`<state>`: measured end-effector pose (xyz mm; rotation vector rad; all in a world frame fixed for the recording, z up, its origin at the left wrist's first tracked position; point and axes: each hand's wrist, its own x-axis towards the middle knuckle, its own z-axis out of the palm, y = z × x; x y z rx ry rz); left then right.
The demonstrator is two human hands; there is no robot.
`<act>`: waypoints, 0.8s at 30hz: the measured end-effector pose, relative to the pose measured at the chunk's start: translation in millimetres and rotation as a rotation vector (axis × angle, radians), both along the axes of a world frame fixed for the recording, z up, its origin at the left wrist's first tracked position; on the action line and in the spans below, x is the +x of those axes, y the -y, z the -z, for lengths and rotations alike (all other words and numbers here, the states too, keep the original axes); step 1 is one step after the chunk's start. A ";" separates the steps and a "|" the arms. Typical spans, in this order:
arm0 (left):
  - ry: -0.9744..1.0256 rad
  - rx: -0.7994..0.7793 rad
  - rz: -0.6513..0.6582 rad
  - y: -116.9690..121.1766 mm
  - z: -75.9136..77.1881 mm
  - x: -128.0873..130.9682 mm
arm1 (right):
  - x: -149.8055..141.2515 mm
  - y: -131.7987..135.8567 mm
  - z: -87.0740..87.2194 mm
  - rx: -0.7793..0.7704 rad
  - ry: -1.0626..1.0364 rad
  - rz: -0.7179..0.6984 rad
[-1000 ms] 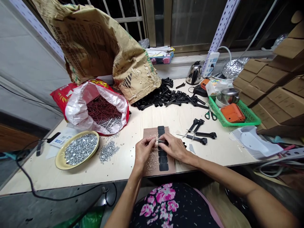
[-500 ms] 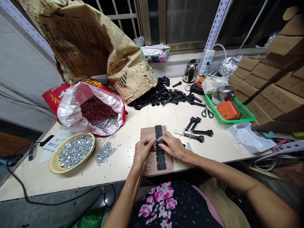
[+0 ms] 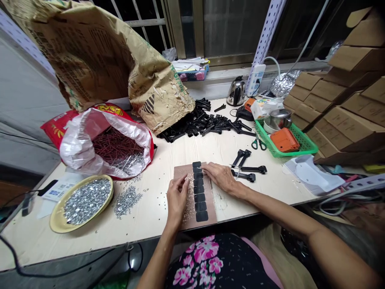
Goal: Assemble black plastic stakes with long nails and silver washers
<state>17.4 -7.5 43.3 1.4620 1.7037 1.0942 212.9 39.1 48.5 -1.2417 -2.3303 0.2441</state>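
A brown board (image 3: 207, 208) lies at the table's near edge, with a column of black pads (image 3: 198, 192) down its middle and tiny metal nuts scattered on its left half. My left hand (image 3: 177, 198) rests on that left half, thumb and fingers pinched together over the nuts; what they hold is too small to name. My right hand (image 3: 221, 178) lies palm down on the board's right edge, fingers stretched toward the top pad, and nothing shows in it. Three black plastic parts (image 3: 244, 175) with metal pins lie just to its right.
Beside the loose nuts (image 3: 126, 199) stands a yellow dish of nuts (image 3: 82, 202). Behind are a red-white bag of pins (image 3: 117, 146), a torn paper sack (image 3: 114, 64) and a pile of black parts (image 3: 207, 122). A green basket (image 3: 300, 146), scissors (image 3: 258, 143) and cardboard boxes (image 3: 345, 116) fill the right.
Both hands held a thin metal pin with a black part over the pads. They have come apart: the left dropped onto the nuts, the right slid to the board's right edge.
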 end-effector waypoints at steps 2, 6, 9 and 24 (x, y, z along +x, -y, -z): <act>-0.221 0.117 0.012 1.5 3.2 -1.7 | 0.4 -7.4 3.6 0.033 0.046 -0.008; -0.453 0.242 0.094 3.9 16.1 -2.8 | -2.1 -18.8 10.9 0.058 0.132 0.004; -0.513 0.275 0.124 4.8 23.6 -3.2 | -2.7 -23.9 16.2 0.024 0.130 0.006; -0.464 0.271 0.064 1.7 29.7 -7.8 | 14.8 3.9 18.9 0.212 0.227 -0.559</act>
